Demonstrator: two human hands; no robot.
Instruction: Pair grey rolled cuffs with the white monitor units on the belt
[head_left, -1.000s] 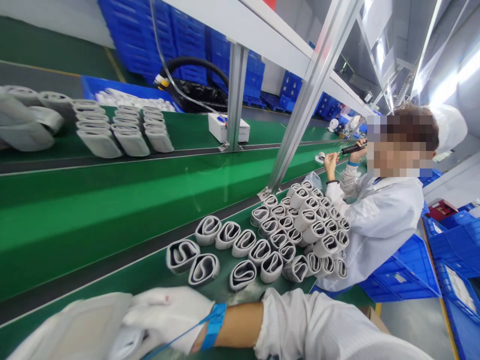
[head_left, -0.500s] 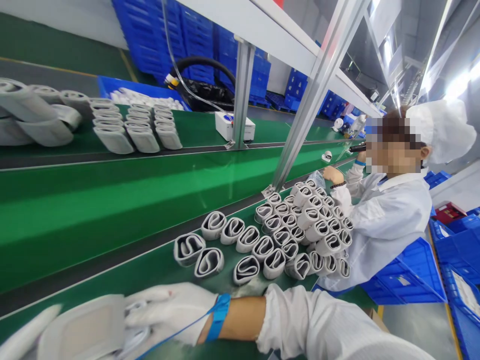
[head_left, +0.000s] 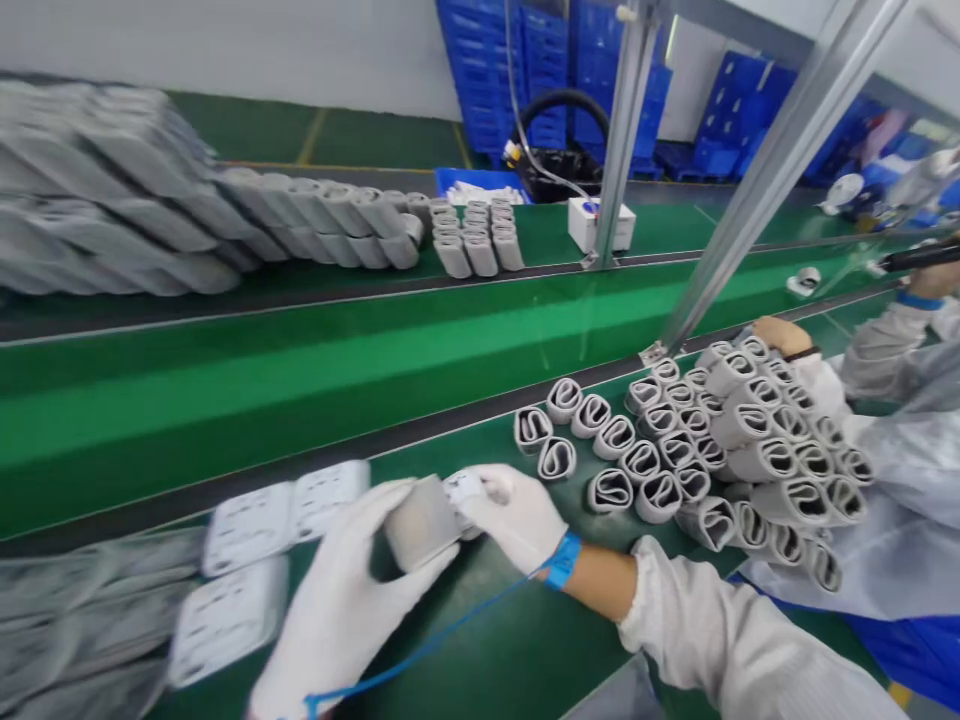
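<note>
Both my hands wear white gloves and hold one grey padded piece [head_left: 422, 522] above the green table [head_left: 510, 650]. My left hand [head_left: 341, 605] grips it from the near side. My right hand [head_left: 514, 515], with a blue wrist strap [head_left: 561, 561], holds its far end, where a white part shows. Flat white pieces [head_left: 285, 510] lie just left of my hands, partly blurred. A cluster of rolled grey bands [head_left: 697, 460] stands to the right of my right hand.
A green conveyor belt [head_left: 300, 370] runs across the middle. Grey padded pieces [head_left: 150, 210] are stacked on the far shelf, near a white box [head_left: 600, 222]. A slanted metal post [head_left: 757, 190] rises at right. A co-worker's hand [head_left: 776, 333] reaches over the bands. Blue crates [head_left: 517, 60] stand behind.
The view has swung left and down. My left hand has come into view and both hands now hold the grey piece together; the co-worker has slid to the right edge.
</note>
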